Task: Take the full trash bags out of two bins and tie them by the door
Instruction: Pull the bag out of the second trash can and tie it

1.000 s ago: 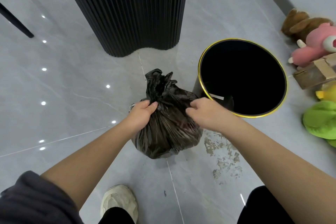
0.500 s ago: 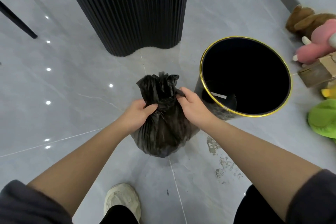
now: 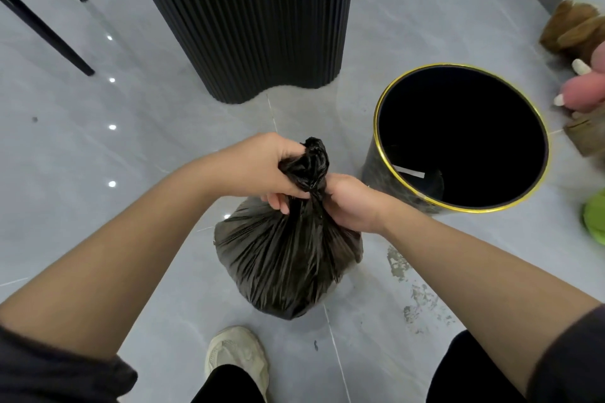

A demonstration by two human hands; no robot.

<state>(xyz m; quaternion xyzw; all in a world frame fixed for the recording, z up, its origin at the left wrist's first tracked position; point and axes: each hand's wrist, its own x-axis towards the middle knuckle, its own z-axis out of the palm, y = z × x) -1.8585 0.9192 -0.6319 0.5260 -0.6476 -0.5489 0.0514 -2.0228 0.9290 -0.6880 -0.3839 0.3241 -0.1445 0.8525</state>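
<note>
Grey floor tiles [image 3: 163, 141] lie underfoot. Left hand [image 3: 262, 167] and right hand [image 3: 350, 203] both clench the twisted neck of the black trash bag [image 3: 288, 258], left of the gold-rimmed bin [image 3: 379, 127].

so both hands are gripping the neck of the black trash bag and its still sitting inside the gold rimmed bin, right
Not quite. Both the left hand and right hand grip the black trash bag at its neck, but the head view shows it outside the gold-rimmed bin, on the floor beside it.
</note>
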